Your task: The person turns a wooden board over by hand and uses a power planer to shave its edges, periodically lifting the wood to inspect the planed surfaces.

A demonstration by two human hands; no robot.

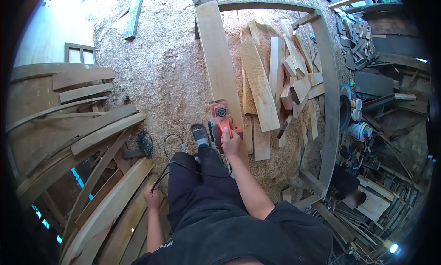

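My right hand (231, 142) is wrapped around the handle of a red electric hand planer (221, 112). The planer rests on the upper face of a long, pale wooden plank (219, 58), which runs away from me. Low on the left, my left hand (152, 197) is closed on a black power cord (161, 175). That cord loops over my thigh, and part of its run is hidden. The plank's far end meets a timber crosspiece (266, 6).
Cut boards and offcuts (264, 88) lie piled right of the plank, inside a wooden frame (328, 99). Shavings (156, 72) cover the ground. Long timbers (110, 214) are stacked at left. Buckets (359, 131) and another person (347, 182) are at right.
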